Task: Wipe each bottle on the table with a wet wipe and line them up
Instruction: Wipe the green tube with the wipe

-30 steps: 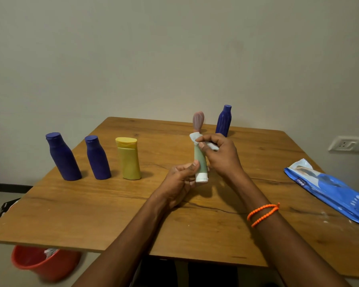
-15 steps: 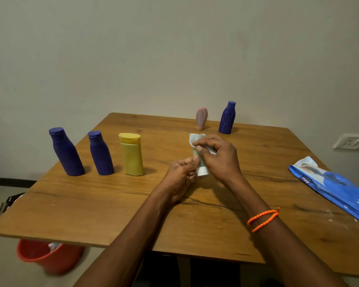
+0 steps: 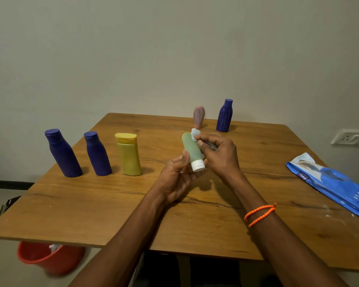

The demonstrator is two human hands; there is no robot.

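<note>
Green tube [image 3: 192, 150] with white cap [image 3: 198, 165], held above the wooden table [image 3: 91, 204], cap toward the camera. Gripped low by left hand [image 3: 175, 179], thumb against its side. Pinched in right hand [image 3: 220, 156]: crumpled wet wipe [image 3: 195, 134], pressed on the tube's far end. Lined up at left: two blue bottles [image 3: 62, 154] [image 3: 97, 154], then yellow bottle [image 3: 129, 155]. Farther back: pink bottle [image 3: 198, 117] beside another blue bottle [image 3: 224, 116]. At right, blue wipes pack [image 3: 332, 183], marked "mee".

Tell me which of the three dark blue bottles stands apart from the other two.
The ribbed blue bottle at the table's far edge, beside the pink bottle. The other two are smooth and stand in the row at left, next to the yellow bottle.
</note>
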